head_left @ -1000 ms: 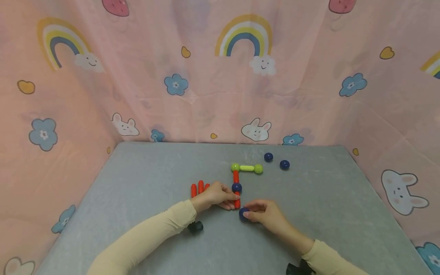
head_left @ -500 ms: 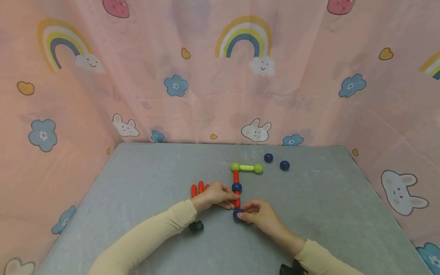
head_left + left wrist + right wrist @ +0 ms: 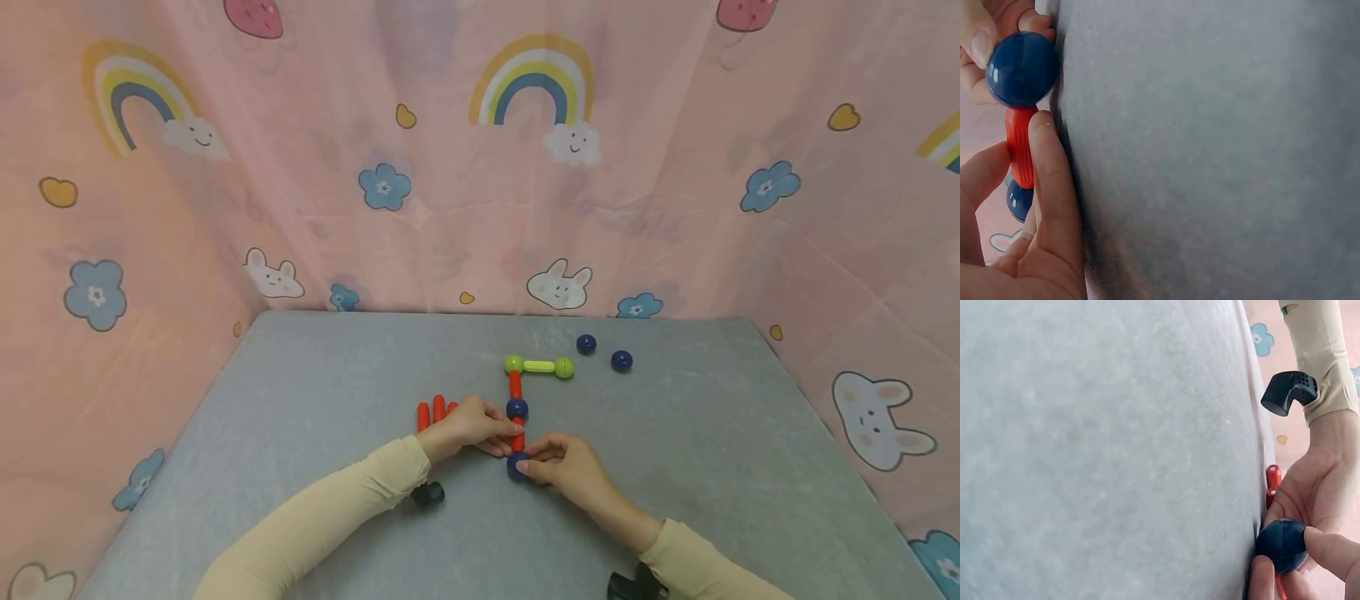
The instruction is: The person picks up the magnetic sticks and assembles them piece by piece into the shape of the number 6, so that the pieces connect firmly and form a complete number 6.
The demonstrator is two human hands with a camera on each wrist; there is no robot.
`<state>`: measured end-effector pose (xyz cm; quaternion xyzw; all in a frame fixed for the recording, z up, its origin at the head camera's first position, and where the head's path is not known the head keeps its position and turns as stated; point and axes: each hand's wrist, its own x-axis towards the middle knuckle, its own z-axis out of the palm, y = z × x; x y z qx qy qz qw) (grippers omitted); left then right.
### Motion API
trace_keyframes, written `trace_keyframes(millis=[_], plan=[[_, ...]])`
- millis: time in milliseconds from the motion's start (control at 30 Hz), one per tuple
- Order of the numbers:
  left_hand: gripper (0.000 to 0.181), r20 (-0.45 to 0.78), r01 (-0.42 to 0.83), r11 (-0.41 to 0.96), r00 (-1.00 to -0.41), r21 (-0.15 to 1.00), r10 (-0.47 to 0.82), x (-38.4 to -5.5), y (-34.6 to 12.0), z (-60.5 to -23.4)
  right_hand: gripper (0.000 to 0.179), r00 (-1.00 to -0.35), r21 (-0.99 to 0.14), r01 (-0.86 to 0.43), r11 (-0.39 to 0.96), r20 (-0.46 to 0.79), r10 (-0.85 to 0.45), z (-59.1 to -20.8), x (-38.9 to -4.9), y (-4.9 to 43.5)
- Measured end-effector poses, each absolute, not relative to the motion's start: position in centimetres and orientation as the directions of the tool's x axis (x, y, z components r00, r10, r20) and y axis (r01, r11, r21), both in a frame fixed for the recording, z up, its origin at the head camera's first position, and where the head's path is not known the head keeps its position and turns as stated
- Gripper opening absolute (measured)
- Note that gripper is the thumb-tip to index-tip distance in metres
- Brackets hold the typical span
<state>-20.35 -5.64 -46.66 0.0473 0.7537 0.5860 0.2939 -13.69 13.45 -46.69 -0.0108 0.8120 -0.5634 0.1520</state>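
Site is looking like a curtained tabletop booth, arranged for recording. Pink cloth (image 3: 480,233) is hanging behind the grey table (image 3: 330,375) and along both sides, walling it in. Rainbows (image 3: 531,62), clouds (image 3: 573,143), rabbits (image 3: 558,287) and flowers (image 3: 384,187) are repeating across the print, lending a nursery look. A black wrist camera (image 3: 1285,390) is projecting beside a sleeve (image 3: 1319,350), suggesting data capture. Cloth is hiding the wider room; home or lab: cannot tell.

navy balls (image 3: 517,408), red rods (image 3: 515,386), lime-green bar (image 3: 538,367), mottled grey table (image 3: 675,450), rainbow-printed pink curtain (image 3: 465,233).
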Motion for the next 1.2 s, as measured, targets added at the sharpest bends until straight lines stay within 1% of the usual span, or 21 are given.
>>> trace_keyframes(millis=[333,533,667,833,1000,1200], plan=[[0.018,-0.383,-0.265,0.315,-0.827,0.911,0.411,-20.3,-5.6,-46.8,0.031,-0.954,-0.931,0.125,0.342,-0.208,-0.216,-47.0,-13.9,13.6],[0.019,-0.343,-0.21,0.333,-0.842,0.919,0.415,-19.9,-5.9,-47.0,0.032,-0.952,-0.932,0.123,0.34,-0.207,-0.223,-47.0,-13.9,13.7],[0.019,-0.316,-0.18,0.338,-0.858,0.924,0.405,-19.2,-6.1,-46.9,0.032,-0.953,-0.933,0.121,0.339,-0.205,-0.225,-47.0,-13.8,13.8],[0.016,-0.28,-0.161,0.312,-0.878,0.936,0.388,-18.1,-6.5,-46.9,0.032,-0.952,-0.935,0.122,0.334,-0.206,-0.228,-47.1,-13.9,13.7],[0.016,-0.274,-0.165,0.304,-0.892,0.938,0.359,-17.0,-6.7,-47.1,0.032,-0.95,-0.94,0.133,0.314,-0.212,-0.23,-47.2,-14.0,14.0],[0.02,-0.247,-0.164,0.254,-0.907,0.953,0.342,-15.7,-6.6,-47.3,0.032,-0.966,-0.945,0.126,0.302,-0.185,-0.178,-46.9,-14.9,14.6]])
